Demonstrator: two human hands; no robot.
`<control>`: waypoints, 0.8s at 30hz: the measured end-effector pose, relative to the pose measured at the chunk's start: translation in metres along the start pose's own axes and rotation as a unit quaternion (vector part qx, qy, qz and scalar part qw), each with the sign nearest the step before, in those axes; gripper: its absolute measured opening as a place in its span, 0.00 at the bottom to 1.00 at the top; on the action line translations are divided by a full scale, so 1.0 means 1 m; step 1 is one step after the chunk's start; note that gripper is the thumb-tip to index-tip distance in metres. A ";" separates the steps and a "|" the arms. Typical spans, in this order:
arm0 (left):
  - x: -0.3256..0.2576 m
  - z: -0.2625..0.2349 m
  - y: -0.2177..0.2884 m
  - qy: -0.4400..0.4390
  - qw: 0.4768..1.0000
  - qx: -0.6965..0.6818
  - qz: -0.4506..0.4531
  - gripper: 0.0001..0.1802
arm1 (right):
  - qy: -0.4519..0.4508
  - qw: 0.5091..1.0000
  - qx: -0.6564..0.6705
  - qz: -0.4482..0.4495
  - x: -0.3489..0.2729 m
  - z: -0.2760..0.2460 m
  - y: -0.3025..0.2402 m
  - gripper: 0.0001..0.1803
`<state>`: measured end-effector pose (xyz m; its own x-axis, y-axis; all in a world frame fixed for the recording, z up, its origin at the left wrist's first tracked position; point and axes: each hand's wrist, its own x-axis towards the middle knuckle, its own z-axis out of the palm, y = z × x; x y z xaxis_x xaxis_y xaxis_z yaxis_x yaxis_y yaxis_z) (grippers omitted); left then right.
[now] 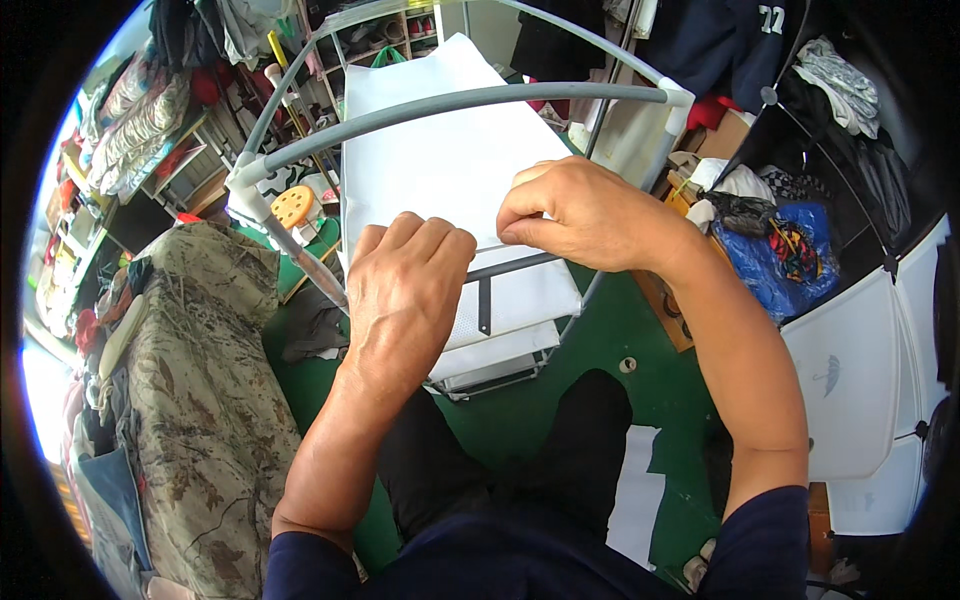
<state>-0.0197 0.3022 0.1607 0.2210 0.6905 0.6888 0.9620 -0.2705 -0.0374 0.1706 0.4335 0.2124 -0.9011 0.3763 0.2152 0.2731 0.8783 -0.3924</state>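
Note:
My left hand (410, 285) is closed, knuckles up, over the near part of a white padded surface (430, 145). To its right, my right hand (580, 215) pinches with thumb and fingertips together. A thin line runs between the two hands; whether they hold it, I cannot tell. Just below it, a dark grey bar (515, 265) crosses and passes behind my left hand. A black strap (485, 308) hangs down from that bar over the white surface. Beyond my hands, a frame of grey tubes (470, 97) with white corner joints (678, 95) arches over the surface.
A camouflage-patterned cloth (215, 370) covers a pile at the left. White panels (840, 370) and a blue plastic bag (805, 260) stand at the right. Behind are an orange round stool (292, 207) and shelves. A white sheet (635, 500) lies on the green floor.

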 end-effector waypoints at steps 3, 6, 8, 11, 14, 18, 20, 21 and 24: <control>0.000 -0.001 -0.001 0.003 1.000 -0.003 0.000 0.04 | -0.016 1.000 0.003 0.009 0.001 0.000 -0.001 0.11; 0.000 -0.001 -0.001 0.003 1.000 -0.006 -0.001 0.04 | -0.048 0.999 0.007 0.018 0.002 -0.003 -0.003 0.12; 0.000 -0.001 0.000 0.005 1.000 -0.012 -0.003 0.04 | -0.064 0.997 0.015 0.028 0.001 -0.004 -0.004 0.13; 0.002 -0.001 0.001 0.008 1.000 -0.012 -0.003 0.04 | -0.090 0.996 0.016 0.025 0.001 -0.006 -0.002 0.13; 0.001 0.001 0.000 0.010 1.000 -0.004 -0.001 0.04 | -0.108 0.994 0.004 0.033 0.000 -0.008 -0.005 0.14; 0.002 -0.001 0.000 0.008 1.000 -0.002 -0.001 0.04 | -0.062 0.998 0.000 0.002 -0.006 -0.001 -0.002 0.14; 0.000 0.001 0.000 0.009 1.000 -0.006 -0.002 0.03 | -0.031 0.999 0.005 -0.029 -0.007 0.003 -0.002 0.14; 0.001 0.000 0.001 0.007 1.000 -0.006 -0.004 0.03 | -0.014 0.999 0.007 -0.046 -0.008 0.004 -0.003 0.14; 0.001 -0.002 0.002 0.005 1.000 -0.009 -0.007 0.03 | 0.049 0.994 -0.041 -0.093 -0.006 0.013 -0.001 0.13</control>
<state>-0.0179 0.3014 0.1628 0.2053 0.6870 0.6970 0.9619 -0.2730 -0.0142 0.1711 0.4263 0.2004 -0.9030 0.2278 0.3643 0.1343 0.9551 -0.2642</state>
